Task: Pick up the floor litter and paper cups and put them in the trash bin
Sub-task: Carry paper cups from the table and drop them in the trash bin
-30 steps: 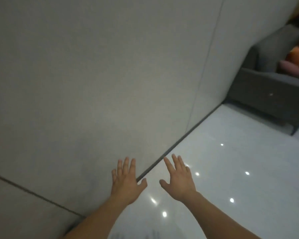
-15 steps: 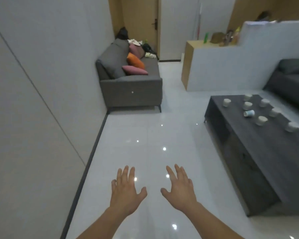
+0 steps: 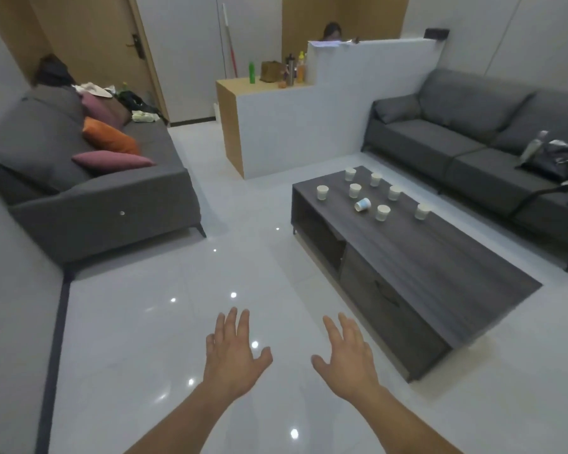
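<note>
Several white paper cups stand on the far half of a dark grey coffee table (image 3: 440,257); one upright cup (image 3: 322,193) is nearest the table's left edge, and one cup with blue print (image 3: 362,204) lies on its side among them. My left hand (image 3: 232,355) and my right hand (image 3: 350,355) are held out flat over the white floor, fingers spread, holding nothing, well short of the table. No trash bin and no floor litter shows in this view.
A grey sofa (image 3: 79,191) with pink and orange cushions stands along the left wall. A second grey sofa (image 3: 473,149) with a bag on it lies behind the table. A white and wood counter (image 3: 276,126) with bottles stands beyond, a person behind it.
The view has swung right from the blank wall to the room, bringing the table, cups and second sofa into sight. Both hands stay spread and empty in front of me.
</note>
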{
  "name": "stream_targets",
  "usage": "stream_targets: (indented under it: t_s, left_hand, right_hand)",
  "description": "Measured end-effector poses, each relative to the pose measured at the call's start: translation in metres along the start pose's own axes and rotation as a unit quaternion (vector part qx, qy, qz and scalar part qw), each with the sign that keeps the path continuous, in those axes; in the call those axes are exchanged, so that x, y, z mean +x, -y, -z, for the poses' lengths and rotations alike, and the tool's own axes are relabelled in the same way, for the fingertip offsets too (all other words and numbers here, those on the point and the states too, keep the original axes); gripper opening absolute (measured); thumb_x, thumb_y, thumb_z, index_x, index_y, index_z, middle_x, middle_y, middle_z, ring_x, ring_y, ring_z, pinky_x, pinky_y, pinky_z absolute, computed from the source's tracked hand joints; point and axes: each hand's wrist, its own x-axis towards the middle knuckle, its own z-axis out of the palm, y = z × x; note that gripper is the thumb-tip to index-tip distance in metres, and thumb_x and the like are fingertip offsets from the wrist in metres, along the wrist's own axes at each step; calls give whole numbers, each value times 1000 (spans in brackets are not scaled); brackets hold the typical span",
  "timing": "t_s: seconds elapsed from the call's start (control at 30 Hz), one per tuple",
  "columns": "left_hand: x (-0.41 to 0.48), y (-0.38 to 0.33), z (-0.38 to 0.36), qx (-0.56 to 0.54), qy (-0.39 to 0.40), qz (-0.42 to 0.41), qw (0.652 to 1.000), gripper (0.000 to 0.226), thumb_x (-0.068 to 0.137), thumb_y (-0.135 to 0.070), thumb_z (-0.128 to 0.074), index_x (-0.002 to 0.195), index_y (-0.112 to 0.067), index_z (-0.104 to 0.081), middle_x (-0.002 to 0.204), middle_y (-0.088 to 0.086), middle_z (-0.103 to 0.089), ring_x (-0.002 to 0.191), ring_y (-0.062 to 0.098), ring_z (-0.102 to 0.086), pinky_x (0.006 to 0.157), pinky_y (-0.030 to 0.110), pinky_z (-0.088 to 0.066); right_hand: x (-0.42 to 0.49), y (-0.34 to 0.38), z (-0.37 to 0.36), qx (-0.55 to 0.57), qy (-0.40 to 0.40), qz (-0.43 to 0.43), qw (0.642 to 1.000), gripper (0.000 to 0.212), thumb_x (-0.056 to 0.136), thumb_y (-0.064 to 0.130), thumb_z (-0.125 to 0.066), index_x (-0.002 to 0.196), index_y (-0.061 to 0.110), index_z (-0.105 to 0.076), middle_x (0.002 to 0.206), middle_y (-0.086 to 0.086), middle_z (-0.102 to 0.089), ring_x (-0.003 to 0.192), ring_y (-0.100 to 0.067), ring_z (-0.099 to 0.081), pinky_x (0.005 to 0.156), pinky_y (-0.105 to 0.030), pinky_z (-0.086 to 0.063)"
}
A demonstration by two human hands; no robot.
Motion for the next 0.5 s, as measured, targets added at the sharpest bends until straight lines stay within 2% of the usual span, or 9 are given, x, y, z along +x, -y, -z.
stream_targets:
  t_s: [0.23, 0.5]
  left_hand:
    - [112, -69, -25, 5, 50, -86, 995, 87, 86, -62, -39, 152, -24, 2, 160, -2, 10, 146, 21, 13, 118, 44, -5]
    - [238, -174, -34, 7, 39, -104, 994, 87, 84, -61, -42, 152, -26, 0, 160, -2, 9, 147, 21, 10, 117, 44, -8]
  right_hand:
    - [84, -49, 20, 35, -16, -80, 996, 82, 91, 57, -48, 155, 33, -3, 163, 1, 7, 150, -21, 6, 119, -44, -13]
    - [222, -117, 80, 54, -32, -78, 995, 83, 91, 54, -49, 155, 30, -4, 163, 1, 8, 150, -22, 7, 120, -49, -13]
